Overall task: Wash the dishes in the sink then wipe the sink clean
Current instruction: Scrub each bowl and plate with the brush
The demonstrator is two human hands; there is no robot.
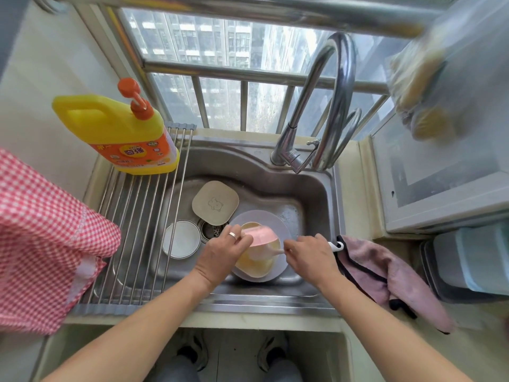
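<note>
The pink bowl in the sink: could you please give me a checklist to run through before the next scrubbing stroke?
1. Left hand grips the pink bowl: ok.
2. Right hand holds the white-handled brush: ok.
3. Bowl sits over the sink, above the yellow dish: ok.
4. Faucet running: cannot tell.
5. Detergent bottle upright on the rack: ok.
6. Drain uncovered: ok.

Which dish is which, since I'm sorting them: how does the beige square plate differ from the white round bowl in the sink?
The beige square plate has rounded corners and a small bear drawing; the white round bowl is plain. The plate lies behind the drain, the bowl left of it. Neither is touched by the hands; both rest on the sink floor.
</note>
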